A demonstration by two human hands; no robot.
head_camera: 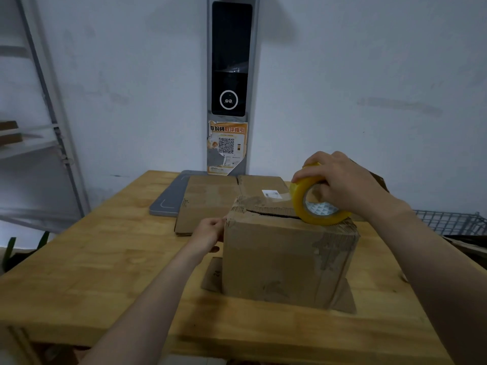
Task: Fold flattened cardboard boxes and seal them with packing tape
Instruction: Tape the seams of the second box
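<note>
Table [105, 259] of pale wood fills the foreground, set against a white wall where a grey post [254, 75] carries a dark screen and a torn orange poster [228, 147]. Near the middle of the table stands a worn box [284, 259], upright, its bottom flaps splayed flat on the wood and a dark gap showing along its top seam. Behind it, flat cardboard [210, 196] lies partly over a grey tray [166, 201]. The person's right hand [345, 180] grips a yellow tape [313, 204] roll, fingers curled over its rim and thumb through the core, the roll standing on edge on the box's top right. A glossy strip runs from it leftward across the top. The left hand [209, 230] touches the box's upper left corner with fingers bunched together; whether they pinch anything cannot be told.
</note>
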